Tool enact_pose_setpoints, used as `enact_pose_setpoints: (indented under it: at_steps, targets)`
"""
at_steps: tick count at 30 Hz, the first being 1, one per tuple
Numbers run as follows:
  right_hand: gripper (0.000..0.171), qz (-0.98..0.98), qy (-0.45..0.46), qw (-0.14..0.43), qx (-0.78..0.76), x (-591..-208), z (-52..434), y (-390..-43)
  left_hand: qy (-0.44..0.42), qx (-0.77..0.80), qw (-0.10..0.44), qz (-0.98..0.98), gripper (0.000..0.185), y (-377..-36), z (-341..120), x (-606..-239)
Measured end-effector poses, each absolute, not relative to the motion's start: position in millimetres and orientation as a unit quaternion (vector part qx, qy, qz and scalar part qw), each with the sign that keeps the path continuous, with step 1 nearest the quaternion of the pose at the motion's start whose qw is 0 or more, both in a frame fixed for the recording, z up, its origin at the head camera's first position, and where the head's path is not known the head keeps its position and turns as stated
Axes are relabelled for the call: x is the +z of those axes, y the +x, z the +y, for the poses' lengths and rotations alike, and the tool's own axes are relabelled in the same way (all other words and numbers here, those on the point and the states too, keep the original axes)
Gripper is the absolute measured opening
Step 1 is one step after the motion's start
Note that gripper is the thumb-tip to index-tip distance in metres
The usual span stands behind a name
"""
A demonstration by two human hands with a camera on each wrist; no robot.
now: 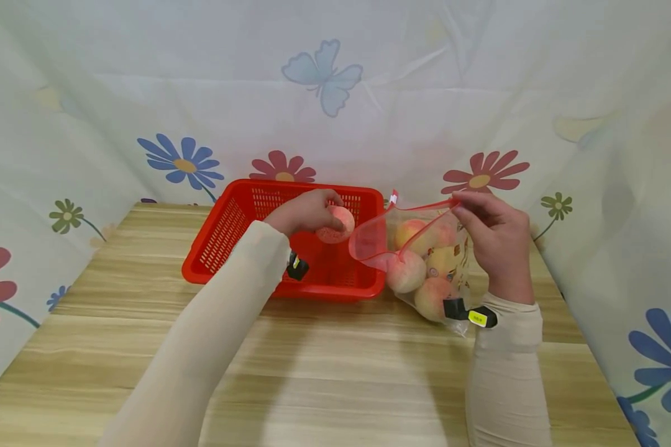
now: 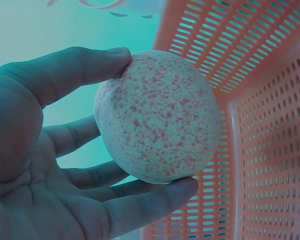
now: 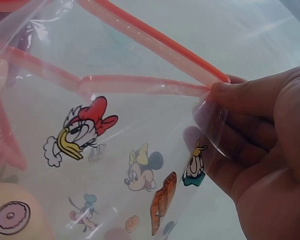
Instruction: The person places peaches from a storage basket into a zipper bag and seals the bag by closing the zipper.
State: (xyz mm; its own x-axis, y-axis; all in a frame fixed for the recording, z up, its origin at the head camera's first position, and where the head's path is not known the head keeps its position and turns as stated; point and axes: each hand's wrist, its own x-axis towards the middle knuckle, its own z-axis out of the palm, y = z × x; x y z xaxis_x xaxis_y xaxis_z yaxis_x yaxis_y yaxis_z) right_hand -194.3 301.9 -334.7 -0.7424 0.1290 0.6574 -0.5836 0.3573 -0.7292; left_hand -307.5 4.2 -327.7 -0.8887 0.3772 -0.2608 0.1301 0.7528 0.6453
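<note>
Over the red plastic basket (image 1: 313,290), my left hand (image 1: 306,213) grips a pinkish peach (image 1: 341,225). In the left wrist view the thumb and fingers curl round the speckled peach (image 2: 160,117). My right hand (image 1: 494,239) pinches the red zip edge at one corner of a clear zip bag (image 1: 433,217). Several peaches (image 1: 407,272) lie inside that bag, whose mouth gapes toward the basket. The right wrist view has the right thumb and fingers (image 3: 255,97) at the bag's corner, with cartoon figures printed on the film.
The basket and bag stand side by side on a wood-grain table (image 1: 335,372). A white cloth with printed flowers and a butterfly (image 1: 324,76) hangs behind and at both sides. The slatted basket wall (image 2: 275,135) rises close beside the held peach.
</note>
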Motion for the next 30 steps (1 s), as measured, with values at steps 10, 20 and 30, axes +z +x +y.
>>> enact_pose_setpoints:
  at_steps: [10,20,30]
  targets:
    - [0.023,-0.758,0.155,0.331,0.54,-335,301,-195,0.145,0.325,0.184,0.916,0.055,-300,2,-318]
    - [0.024,-0.76,0.147,0.326,0.542,-335,300,-194,0.166,0.341,0.181,0.908,0.055,-293,-1,-308]
    - [0.024,-0.763,0.143,0.326,0.54,-334,300,-193,0.17,0.347,0.167,0.907,0.06,-280,-4,-296]
